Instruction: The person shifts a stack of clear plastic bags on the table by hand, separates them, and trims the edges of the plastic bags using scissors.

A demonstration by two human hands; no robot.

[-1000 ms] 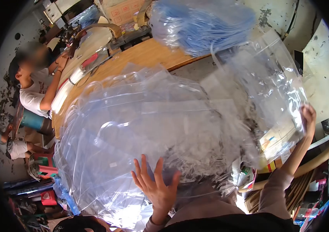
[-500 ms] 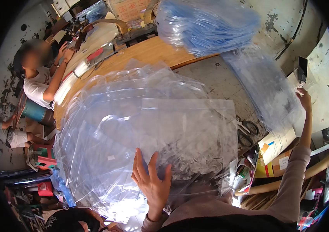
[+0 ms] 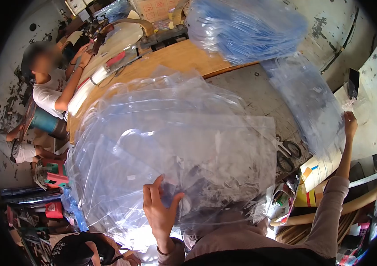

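Observation:
A wide pile of clear plastic bags with looped handles spreads in front of me. A clear plastic sheet or bag lies over its right part. My left hand is at the near edge of that piece, thumb and fingers apart; whether it presses on the plastic is hard to see. Far to the right, my right hand has its fingers pinched together. It is beside a stack of flat clear plastic and below a small crinkled clear packet. What the fingertips hold, if anything, is too small to make out.
Black-handled scissors lie right of the pile. Behind stand a wooden table and a heap of bluish plastic. A phone is at the right. One person works at the left; a black cap shows near the bottom.
My left hand has moved slightly left, with its fingers more bent. My right hand has drawn down a little, away from the small packet. The view has shifted slightly.

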